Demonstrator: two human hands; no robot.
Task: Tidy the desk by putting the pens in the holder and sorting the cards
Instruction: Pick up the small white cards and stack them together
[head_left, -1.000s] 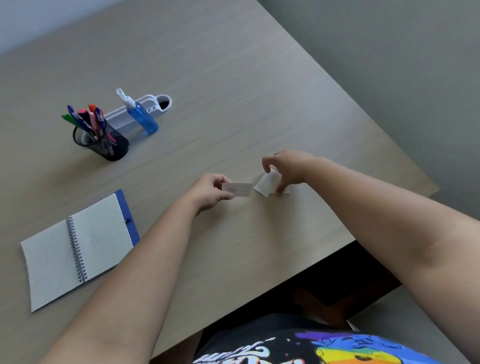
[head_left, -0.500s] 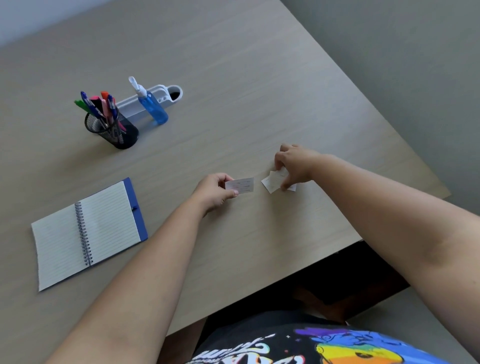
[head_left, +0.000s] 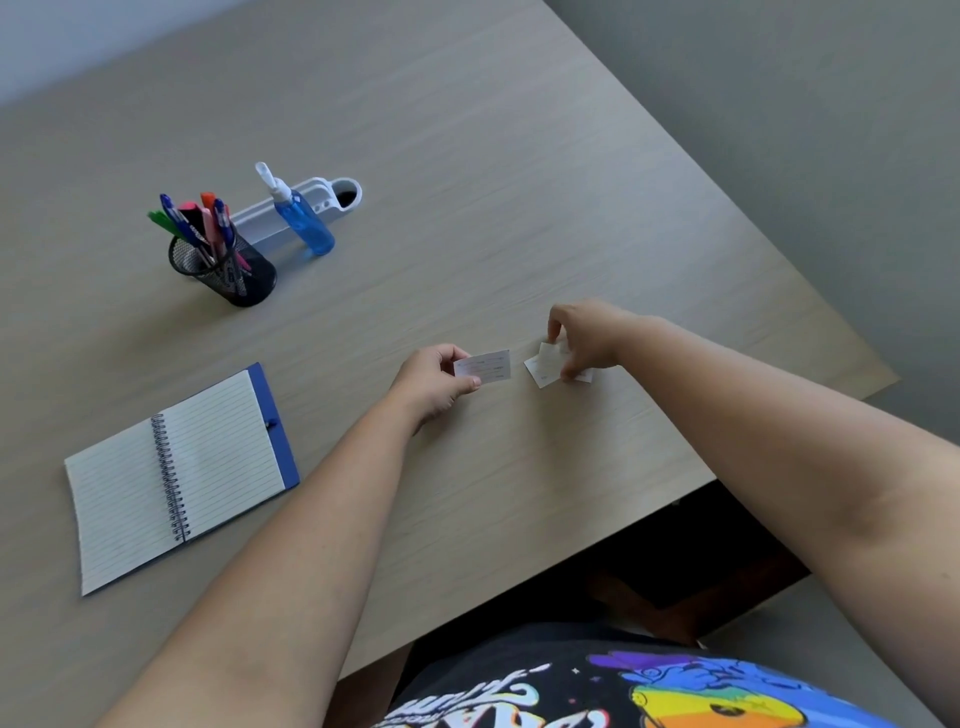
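Observation:
My left hand (head_left: 434, 382) pinches a small white card (head_left: 488, 365) by its left end and holds it just above the desk. To its right, my right hand (head_left: 587, 332) rests its fingertips on a few overlapping white cards (head_left: 543, 366) lying flat on the desk; the fingers cover part of them. A black mesh pen holder (head_left: 236, 273) stands at the back left with several coloured pens (head_left: 200, 223) upright in it.
A blue spray bottle (head_left: 306, 221) stands beside a white plastic tray (head_left: 291, 205) behind the holder. An open spiral notebook (head_left: 174, 475) with a blue cover lies at the left. The wooden desk (head_left: 467, 182) ends at an edge near my right forearm.
My right hand has lowered onto the loose cards and now presses them against the desk. My left hand keeps its card in much the same place. The view shifted slightly.

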